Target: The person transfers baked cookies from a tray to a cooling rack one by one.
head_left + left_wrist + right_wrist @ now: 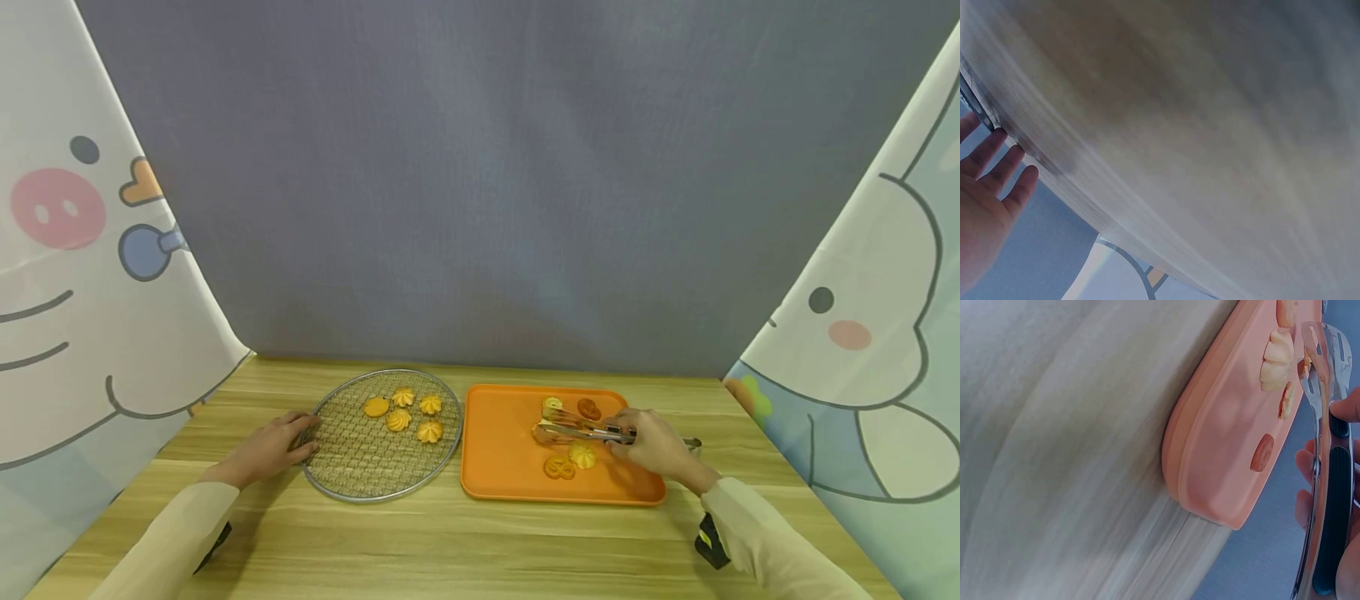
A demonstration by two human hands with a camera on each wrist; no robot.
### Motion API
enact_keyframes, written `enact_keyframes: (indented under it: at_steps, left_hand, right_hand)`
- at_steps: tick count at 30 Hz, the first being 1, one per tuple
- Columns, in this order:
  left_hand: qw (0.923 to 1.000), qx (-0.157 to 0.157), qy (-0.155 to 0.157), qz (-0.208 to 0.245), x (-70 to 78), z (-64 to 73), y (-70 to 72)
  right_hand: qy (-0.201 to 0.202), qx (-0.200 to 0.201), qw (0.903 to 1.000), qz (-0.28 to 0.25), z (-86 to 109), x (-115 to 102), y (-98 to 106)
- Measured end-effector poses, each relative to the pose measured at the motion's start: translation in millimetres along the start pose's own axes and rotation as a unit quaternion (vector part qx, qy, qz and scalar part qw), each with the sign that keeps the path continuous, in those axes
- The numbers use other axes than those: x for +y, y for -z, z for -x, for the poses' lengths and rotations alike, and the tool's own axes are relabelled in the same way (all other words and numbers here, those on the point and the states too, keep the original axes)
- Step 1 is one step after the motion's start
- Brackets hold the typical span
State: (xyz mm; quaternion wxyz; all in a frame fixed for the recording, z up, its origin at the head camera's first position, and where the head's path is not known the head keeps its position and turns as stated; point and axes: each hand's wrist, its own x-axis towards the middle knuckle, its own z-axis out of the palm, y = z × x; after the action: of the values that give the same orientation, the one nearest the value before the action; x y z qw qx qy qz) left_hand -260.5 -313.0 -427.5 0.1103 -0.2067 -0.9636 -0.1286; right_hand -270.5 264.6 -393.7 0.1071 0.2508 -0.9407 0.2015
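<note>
On the left, a round wire rack [345, 467] bears several golden cookies [398, 419]. My left hand [273, 446] touches the rack's left rim; its fingers [1016, 181] look extended in the left wrist view. My right hand [656, 446] grips metal tongs [1335, 512] with black handle pads, above an orange tray [495, 454]. The slotted tong heads reach over cookies near the tray's middle. A cookie [1305, 364] shows by the heads in the right wrist view; whether it is pinched, I cannot tell.
Also on the tray are a pretzel-shaped cookie [559, 467], a flower-shaped cookie [582, 455] and a browner cookie [588, 408]. Rack and tray stand side by side on a wood-grain table [390, 550]. A grey curtain [480, 208] rises behind, with cartoon-printed panels [862, 350] at both sides.
</note>
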Motion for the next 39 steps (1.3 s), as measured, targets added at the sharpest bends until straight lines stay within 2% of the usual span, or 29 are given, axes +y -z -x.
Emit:
enact_keyframes:
  at_steps: [7,14,21,27,39]
  left_hand:
    - [1.0,0.0,0.001,-0.004,0.7,-0.4,0.2]
    - [0.9999,0.003,-0.009,-0.005,1.0,-0.8,0.2]
    - [1.0,-0.002,-0.007,-0.001,-0.3,-0.8,-0.1]
    - [1.0,-0.009,-0.001,0.002,1.6,-0.6,1.8]
    - [0.9998,-0.015,0.013,0.002,3.3,0.5,3.2]
  right_hand:
    - [-0.003,-0.006,0.9997,-0.022,-3.8,-4.7,-0.2]
    - [-0.001,-0.007,0.9998,-0.019,-11.8,-9.6,-6.1]
    - [0.002,-0.02,0.9983,-0.054,-24.4,-20.6,-12.0]
    - [0.029,-0.019,0.9985,-0.042,-36.3,-34.5,-18.5]
    - [0.057,-0.031,0.9975,-0.026,-57.6,-63.3,-31.6]
